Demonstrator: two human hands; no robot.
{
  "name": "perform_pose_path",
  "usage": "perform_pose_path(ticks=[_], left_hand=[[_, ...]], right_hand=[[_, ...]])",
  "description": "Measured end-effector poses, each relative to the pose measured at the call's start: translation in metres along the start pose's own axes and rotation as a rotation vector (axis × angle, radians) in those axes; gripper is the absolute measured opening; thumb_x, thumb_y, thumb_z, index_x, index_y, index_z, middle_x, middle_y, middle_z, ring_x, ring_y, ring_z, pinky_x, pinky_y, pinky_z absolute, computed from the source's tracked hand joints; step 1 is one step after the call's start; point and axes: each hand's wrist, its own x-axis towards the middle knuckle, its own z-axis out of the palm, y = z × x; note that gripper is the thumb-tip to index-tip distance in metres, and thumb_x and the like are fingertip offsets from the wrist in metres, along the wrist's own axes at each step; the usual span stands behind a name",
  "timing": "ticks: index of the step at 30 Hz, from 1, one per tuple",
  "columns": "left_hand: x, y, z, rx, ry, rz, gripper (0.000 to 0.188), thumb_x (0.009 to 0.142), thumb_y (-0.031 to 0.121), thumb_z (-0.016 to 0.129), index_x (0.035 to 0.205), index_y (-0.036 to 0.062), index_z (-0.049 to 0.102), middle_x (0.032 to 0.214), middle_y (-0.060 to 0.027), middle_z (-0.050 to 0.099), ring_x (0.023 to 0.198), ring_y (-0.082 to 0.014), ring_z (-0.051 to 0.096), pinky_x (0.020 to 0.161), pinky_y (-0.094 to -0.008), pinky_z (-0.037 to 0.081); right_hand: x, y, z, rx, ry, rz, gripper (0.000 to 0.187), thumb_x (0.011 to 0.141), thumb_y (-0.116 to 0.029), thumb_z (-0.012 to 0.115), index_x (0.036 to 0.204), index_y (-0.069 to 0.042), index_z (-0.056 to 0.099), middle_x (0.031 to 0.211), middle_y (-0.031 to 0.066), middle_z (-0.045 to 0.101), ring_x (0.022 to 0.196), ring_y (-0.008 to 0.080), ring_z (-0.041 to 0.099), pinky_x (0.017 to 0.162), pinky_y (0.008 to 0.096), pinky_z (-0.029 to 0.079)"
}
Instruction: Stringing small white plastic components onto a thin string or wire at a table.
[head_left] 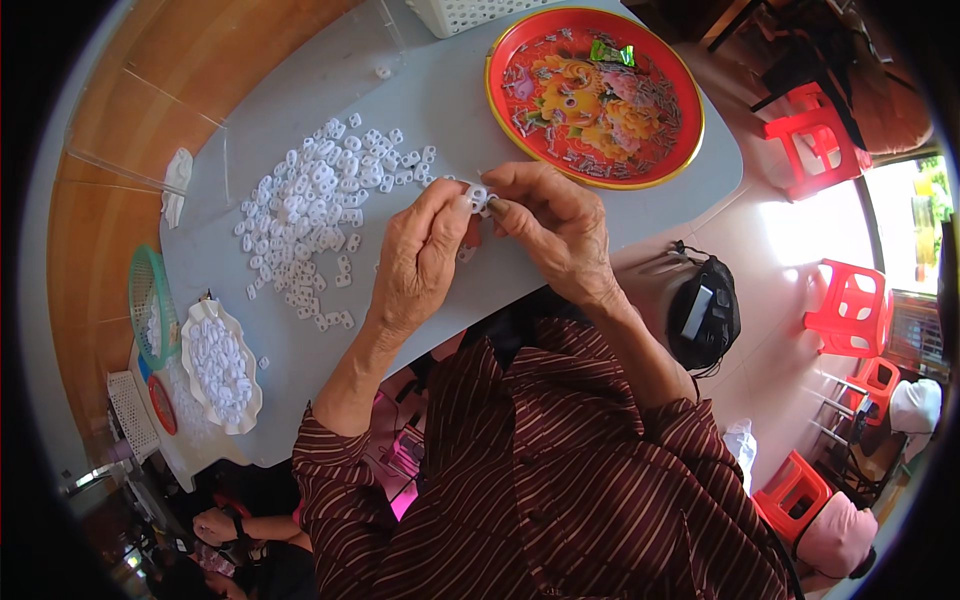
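Note:
In front of my chest, over the table's near edge, both hands meet at a small white plastic piece with round holes (pixel 478 198). My left hand (pixel 418 248) is closed, pinching the piece from the left between thumb and finger. From the other side my right hand (pixel 560 228) grips it with thumb and fingertips. Whether a smaller part sits between the right fingertips is hidden. Left of my hands spreads a loose pile of similar white pieces (pixel 310 190). Beyond my right hand lies a round red tray (pixel 610 184) with a floral print, holding many small metallic pieces and a green wrapped packet (pixel 612 53).
A scalloped white dish (pixel 254 410) heaped with white pieces stands at the left, beside a green mesh basket (pixel 140 300). A white perforated basket (pixel 450 18) is at the far edge. Red stools (pixel 848 308) and a black bag (pixel 715 320) are right. Another person's hand (pixel 214 526) shows lower left.

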Motion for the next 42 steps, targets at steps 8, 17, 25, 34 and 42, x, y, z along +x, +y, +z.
perform_pose_path(ticks=[8, 17, 25, 34, 42], left_hand=[[-0.001, -0.002, 0.005, 0.012, 0.011, 0.029, 0.017, 0.096, 0.017, 0.045, 0.093, 0.001, 0.05, 0.063, -0.0043, 0.047, 0.056, -0.0106, 0.043, 0.051, -0.027, 0.038], [0.005, -0.009, -0.002, 0.164, -0.034, 0.101, 0.013, 0.092, 0.011, 0.043, 0.09, -0.0009, 0.048, 0.065, -0.008, 0.044, 0.057, -0.0131, 0.043, 0.053, -0.0292, 0.04], [0.004, -0.006, 0.003, 0.057, 0.006, 0.05, 0.014, 0.092, 0.012, 0.043, 0.09, -0.0007, 0.049, 0.063, -0.0072, 0.043, 0.057, -0.0121, 0.041, 0.052, -0.0286, 0.039], [0.002, -0.009, 0.0, 0.053, -0.021, 0.008, 0.018, 0.094, 0.016, 0.043, 0.089, -0.0015, 0.047, 0.064, -0.0101, 0.044, 0.057, -0.0151, 0.039, 0.053, -0.0299, 0.038], [0.001, -0.007, -0.007, 0.08, -0.117, 0.024, 0.018, 0.093, 0.014, 0.042, 0.086, -0.0029, 0.044, 0.068, -0.0146, 0.045, 0.059, -0.0199, 0.038, 0.056, -0.0324, 0.039]], right_hand=[[-0.001, -0.004, 0.001, 0.046, -0.004, -0.001, 0.022, 0.086, 0.002, 0.057, 0.108, 0.004, 0.055, 0.09, 0.0052, 0.062, 0.08, 0.0099, 0.057, 0.073, 0.0241, 0.048], [-0.002, 0.006, 0.002, -0.053, 0.003, -0.021, 0.024, 0.082, 0.003, 0.06, 0.106, 0.003, 0.057, 0.086, 0.0064, 0.063, 0.08, 0.0092, 0.059, 0.073, 0.0235, 0.049], [-0.001, 0.001, 0.003, -0.026, 0.017, -0.011, 0.026, 0.083, 0.002, 0.06, 0.108, 0.002, 0.056, 0.084, 0.0052, 0.062, 0.076, 0.0089, 0.058, 0.07, 0.0229, 0.048], [0.0, 0.001, 0.004, -0.307, -0.036, -0.133, 0.034, 0.076, 0.001, 0.068, 0.108, 0.0, 0.057, 0.074, 0.0044, 0.056, 0.067, 0.01, 0.057, 0.063, 0.024, 0.048], [-0.003, 0.0, 0.006, -0.38, -0.062, -0.211, 0.028, 0.073, -0.001, 0.071, 0.095, 0.001, 0.055, 0.076, 0.0109, 0.061, 0.066, 0.0186, 0.063, 0.061, 0.0289, 0.049]])
